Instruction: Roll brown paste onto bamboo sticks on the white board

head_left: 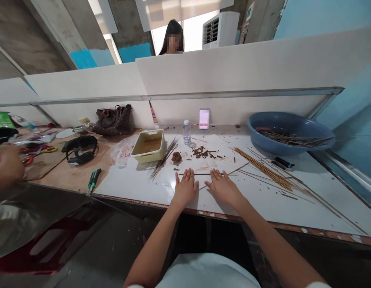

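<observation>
My left hand [185,187] lies flat on the white work board [137,184], fingers stretched out and held together. My right hand [223,186] rests flat beside it, palm down, fingers extended. A thin stick [203,174] lies under or just past the fingertips of both hands. A brown lump of paste [176,157] sits ahead of my left hand. Brown scraps [203,152] are scattered ahead of my right hand. A bundle of pale bamboo sticks [263,170] lies to the right. Dark coated sticks [164,159] fan out by a cream tray [149,146].
A blue basin [289,132] holding sticks stands at the back right. A small bottle [187,132] and a phone [204,119] stand at the back wall. A handbag [113,120], black headset [80,149] and green tools [93,180] lie left. Another person's hand [8,164] works at far left.
</observation>
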Demonstrator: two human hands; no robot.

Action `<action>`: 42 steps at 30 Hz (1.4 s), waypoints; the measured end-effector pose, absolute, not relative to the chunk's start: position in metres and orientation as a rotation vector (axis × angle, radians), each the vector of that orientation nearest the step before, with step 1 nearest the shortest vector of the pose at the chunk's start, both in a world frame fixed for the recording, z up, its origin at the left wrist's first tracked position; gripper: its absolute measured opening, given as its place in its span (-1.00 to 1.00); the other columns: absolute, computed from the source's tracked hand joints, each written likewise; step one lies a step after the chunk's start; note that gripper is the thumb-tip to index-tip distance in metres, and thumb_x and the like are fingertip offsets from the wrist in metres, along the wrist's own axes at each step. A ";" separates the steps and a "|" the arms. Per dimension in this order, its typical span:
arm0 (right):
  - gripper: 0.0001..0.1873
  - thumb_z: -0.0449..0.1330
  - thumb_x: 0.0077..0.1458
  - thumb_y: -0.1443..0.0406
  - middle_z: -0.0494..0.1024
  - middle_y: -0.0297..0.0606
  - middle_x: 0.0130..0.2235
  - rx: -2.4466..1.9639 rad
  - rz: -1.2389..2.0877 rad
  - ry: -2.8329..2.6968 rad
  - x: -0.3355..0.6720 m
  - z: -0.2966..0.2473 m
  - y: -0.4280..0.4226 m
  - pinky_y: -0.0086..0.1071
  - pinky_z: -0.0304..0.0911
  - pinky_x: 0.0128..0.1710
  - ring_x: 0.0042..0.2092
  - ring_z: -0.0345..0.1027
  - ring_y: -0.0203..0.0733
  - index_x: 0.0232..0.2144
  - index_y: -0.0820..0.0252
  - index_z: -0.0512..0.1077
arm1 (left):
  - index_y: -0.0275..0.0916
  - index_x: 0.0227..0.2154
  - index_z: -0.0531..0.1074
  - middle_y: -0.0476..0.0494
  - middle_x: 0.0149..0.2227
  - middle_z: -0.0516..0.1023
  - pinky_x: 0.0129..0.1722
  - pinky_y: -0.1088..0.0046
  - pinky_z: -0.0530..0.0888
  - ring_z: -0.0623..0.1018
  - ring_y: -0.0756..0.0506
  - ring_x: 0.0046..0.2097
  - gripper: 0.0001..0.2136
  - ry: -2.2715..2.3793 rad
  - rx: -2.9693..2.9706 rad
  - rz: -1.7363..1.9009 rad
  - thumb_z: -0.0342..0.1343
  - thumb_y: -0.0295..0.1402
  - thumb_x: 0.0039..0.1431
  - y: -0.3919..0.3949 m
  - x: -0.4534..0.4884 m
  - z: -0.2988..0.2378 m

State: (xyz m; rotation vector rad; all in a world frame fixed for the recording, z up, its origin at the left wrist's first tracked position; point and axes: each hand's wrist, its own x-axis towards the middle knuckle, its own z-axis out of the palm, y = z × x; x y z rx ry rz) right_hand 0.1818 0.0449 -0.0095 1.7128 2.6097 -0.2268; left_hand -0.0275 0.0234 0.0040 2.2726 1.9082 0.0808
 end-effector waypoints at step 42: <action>-0.05 -0.24 0.54 -0.08 0.04 0.32 0.59 1.805 -0.339 2.580 0.180 -0.008 0.062 0.08 -0.23 0.63 0.64 -0.11 0.19 0.57 0.66 0.02 | -0.41 0.58 0.10 -0.38 0.61 0.09 0.62 -0.25 -0.09 0.09 -0.30 0.64 -0.38 2.020 2.230 0.093 -0.23 -0.22 0.62 0.040 -0.029 0.012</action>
